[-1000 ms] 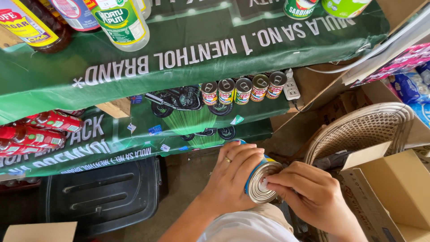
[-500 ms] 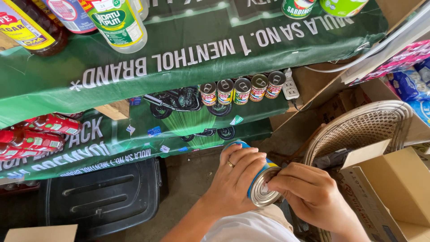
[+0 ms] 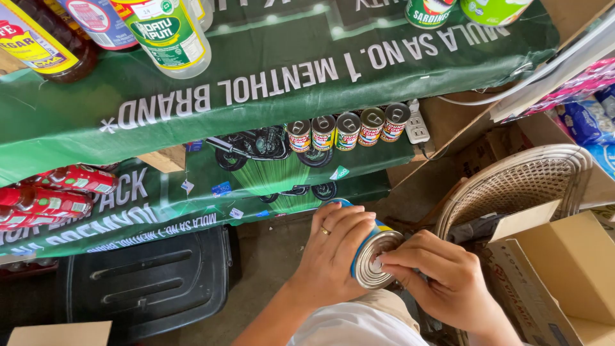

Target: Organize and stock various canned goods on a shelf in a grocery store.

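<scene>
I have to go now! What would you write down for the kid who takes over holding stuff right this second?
Left hand: wrapped around the blue tin can, holding it on its side.
Right hand: fingertips on the can's silver end, which faces the camera.
Nearby: five small cans stand in a row on the green-covered shelf; an open cardboard box is at the right.
Done: the can is in hand.
Left: the can is not on any shelf yet.
</scene>
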